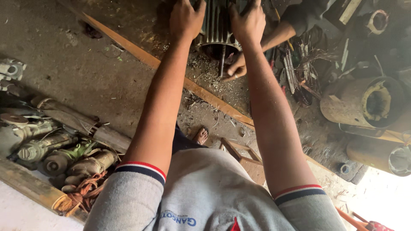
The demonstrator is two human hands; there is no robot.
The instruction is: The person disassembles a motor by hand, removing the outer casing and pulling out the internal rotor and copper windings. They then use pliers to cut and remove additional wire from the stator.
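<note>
I start with the concrete floor (pixel 77 72), littered with metal shavings and crossed by a long wooden plank (pixel 141 53). At the top of the view, standing on that floor between my outstretched arms, is the finned motor housing (pixel 216 30), a ribbed metal cylinder with a dark open end and a thin shaft (pixel 222 60) hanging out of it. I judge it heavy, rigid and probably greasy, so the ribs are the sensible hold, one palm on each flank, never the shaft.

My left hand (pixel 186 19) is spread and clamped against the housing's left side; my right hand (pixel 247 21) grips the right side, fingers curled over the fins. Both wrap it firmly.

Another person's hand (pixel 235 68) reaches in from the right and pinches something at the shaft's lower end; what exactly, I cannot tell.

Old pump bodies (pixel 55 149) lie heaped to the left, a stripped stator shell (pixel 364 100) to the right.
</note>
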